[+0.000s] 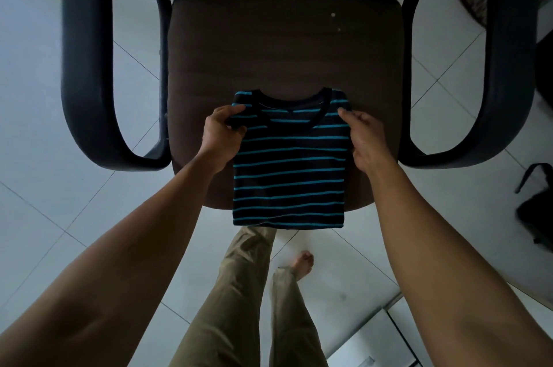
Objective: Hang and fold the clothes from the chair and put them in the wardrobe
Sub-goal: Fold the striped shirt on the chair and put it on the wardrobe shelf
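Head view. I note the black T-shirt with thin teal stripes (pixel 288 163) lying at centre frame on the front of the brown padded fabric seat of the chair (pixel 269 46), already narrowed to a rectangle with sleeves tucked under; its lower hem overhangs the seat's front edge. My left hand (pixel 221 135) is closed on the shirt's left shoulder edge, fabric pinched between thumb and fingers. My right hand (pixel 363 139) pinches the right shoulder edge in a narrow grip, thumb on top. I judge both holds sit at the shoulders so the collar end can be carried down over the hem for the final fold, keeping the side edges square.

The seat serves as the folding surface: flat, dark, with two small pale specks at upper right of the cushion. Black curved plastic armrests (pixel 89 67) flank it left and right. The floor is pale glossy tile (pixel 45 127), reflecting a ceiling light at upper left. A dark bag-like object (pixel 535 211) sits at the right edge. No wardrobe is visible.
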Available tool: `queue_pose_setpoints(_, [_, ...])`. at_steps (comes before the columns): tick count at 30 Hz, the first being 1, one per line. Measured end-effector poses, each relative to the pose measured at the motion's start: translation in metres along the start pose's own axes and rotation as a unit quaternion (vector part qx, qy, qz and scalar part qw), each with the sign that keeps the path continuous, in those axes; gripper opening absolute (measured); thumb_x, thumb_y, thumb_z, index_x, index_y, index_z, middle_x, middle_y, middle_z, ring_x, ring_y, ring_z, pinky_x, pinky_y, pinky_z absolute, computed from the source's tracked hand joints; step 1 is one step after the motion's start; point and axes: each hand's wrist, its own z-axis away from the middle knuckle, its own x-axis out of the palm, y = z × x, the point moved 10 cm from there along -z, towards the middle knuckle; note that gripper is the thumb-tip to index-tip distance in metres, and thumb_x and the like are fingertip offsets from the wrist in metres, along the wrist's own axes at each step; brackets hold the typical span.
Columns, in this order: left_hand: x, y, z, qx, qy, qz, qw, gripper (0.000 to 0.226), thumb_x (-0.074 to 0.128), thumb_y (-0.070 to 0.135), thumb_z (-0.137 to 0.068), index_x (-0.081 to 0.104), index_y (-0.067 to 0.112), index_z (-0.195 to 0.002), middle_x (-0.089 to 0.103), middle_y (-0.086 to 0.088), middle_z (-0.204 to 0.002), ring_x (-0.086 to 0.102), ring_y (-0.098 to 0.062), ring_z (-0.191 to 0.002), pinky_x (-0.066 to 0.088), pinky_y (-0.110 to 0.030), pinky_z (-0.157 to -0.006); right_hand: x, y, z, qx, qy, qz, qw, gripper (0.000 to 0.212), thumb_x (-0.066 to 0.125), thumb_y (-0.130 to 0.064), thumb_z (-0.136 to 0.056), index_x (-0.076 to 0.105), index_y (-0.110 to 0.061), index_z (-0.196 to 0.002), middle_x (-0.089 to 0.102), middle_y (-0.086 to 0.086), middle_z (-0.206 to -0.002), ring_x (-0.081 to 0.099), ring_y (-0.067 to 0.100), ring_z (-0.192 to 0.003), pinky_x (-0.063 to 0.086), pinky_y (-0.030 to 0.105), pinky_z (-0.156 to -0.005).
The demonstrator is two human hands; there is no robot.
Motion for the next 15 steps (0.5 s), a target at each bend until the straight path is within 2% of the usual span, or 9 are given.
queue_pose_setpoints(2, [0.0, 0.0, -0.002, 0.005, -0.001, -0.005, 1.0, 0.047, 0.063, -0.002, -0.092, 0.06, 0.021, -0.133, 0.051, 0.006, -0.136, 0.058, -0.001, -0.098, 0.053, -0.015, -0.084, 0.003, -0.005, -0.002, -0.003, -0.015, 0.009, 1.0, 0.015, 0.072, -0.026, -0.091, 0.073, -0.018, -0.104, 0.077, 0.003, -0.101, 0.074, 0.017, -0.094, 0.061, 0.036, -0.083])
queue_pose_setpoints(4, [0.0, -0.001, -0.003, 0.004, 0.001, -0.007, 1.0, 0.049, 0.063, -0.002, -0.091, 0.059, 0.022, -0.134, 0.051, 0.006, -0.137, 0.059, -0.004, -0.102, 0.052, -0.009, -0.077, 0.003, -0.006, -0.004, 0.005, -0.018, -0.026, 0.999, 0.012, 0.067, -0.018, -0.094, 0.07, -0.018, -0.106, 0.075, 0.006, -0.104, 0.073, 0.02, -0.096, 0.061, 0.038, -0.083])
queue_pose_setpoints(5, [0.0, -0.002, -0.003, 0.002, 0.003, -0.01, 1.0, 0.05, 0.063, -0.002, -0.091, 0.059, 0.023, -0.134, 0.051, 0.006, -0.137, 0.059, -0.005, -0.105, 0.052, -0.009, -0.078, 0.003, -0.005, -0.004, 0.008, -0.016, -0.038, 0.999, 0.015, 0.065, -0.015, -0.095, 0.068, -0.017, -0.109, 0.074, 0.007, -0.106, 0.072, 0.021, -0.098, 0.06, 0.038, -0.083])
queue_pose_setpoints(8, [-0.002, -0.005, -0.002, 0.0, 0.002, -0.001, 1.0, 0.057, 0.065, 0.0, -0.086, 0.058, 0.034, -0.132, 0.057, 0.005, -0.133, 0.062, -0.01, -0.111, 0.056, -0.028, -0.092, -0.008, -0.001, -0.007, -0.022, 0.033, 0.013, 0.999, 0.03, 0.064, -0.015, -0.096, 0.062, -0.018, -0.125, 0.069, 0.003, -0.115, 0.068, 0.017, -0.103, 0.058, 0.03, -0.083])
queue_pose_setpoints(10, [-0.005, -0.006, 0.005, -0.003, 0.007, 0.011, 1.0, 0.056, 0.07, 0.007, -0.082, 0.056, 0.04, -0.125, 0.061, 0.006, -0.125, 0.065, -0.011, -0.108, 0.059, -0.034, -0.088, -0.016, -0.004, 0.0, -0.059, 0.079, 0.063, 0.993, 0.039, 0.068, -0.027, -0.094, 0.059, -0.021, -0.131, 0.064, -0.004, -0.115, 0.064, 0.01, -0.103, 0.055, 0.023, -0.082])
queue_pose_setpoints(12, [-0.005, -0.013, 0.023, -0.019, 0.009, 0.018, 1.0, 0.046, 0.075, 0.014, -0.082, 0.054, 0.036, -0.117, 0.064, 0.008, -0.118, 0.067, -0.01, -0.103, 0.06, -0.033, -0.082, -0.017, -0.003, 0.018, -0.097, 0.099, 0.128, 0.982, 0.048, 0.068, -0.041, -0.091, 0.056, -0.022, -0.134, 0.061, -0.01, -0.115, 0.061, 0.008, -0.104, 0.052, 0.026, -0.088])
queue_pose_setpoints(15, [0.006, -0.041, 0.056, -0.064, -0.016, 0.042, 0.997, 0.034, 0.077, 0.012, -0.083, 0.055, 0.025, -0.107, 0.067, 0.003, -0.11, 0.069, -0.016, -0.099, 0.06, -0.036, -0.082, -0.011, 0.028, 0.049, -0.104, 0.063, 0.208, 0.971, 0.059, 0.068, -0.057, -0.085, 0.054, -0.024, -0.132, 0.062, -0.009, -0.118, 0.061, 0.011, -0.104, 0.052, 0.031, -0.088])
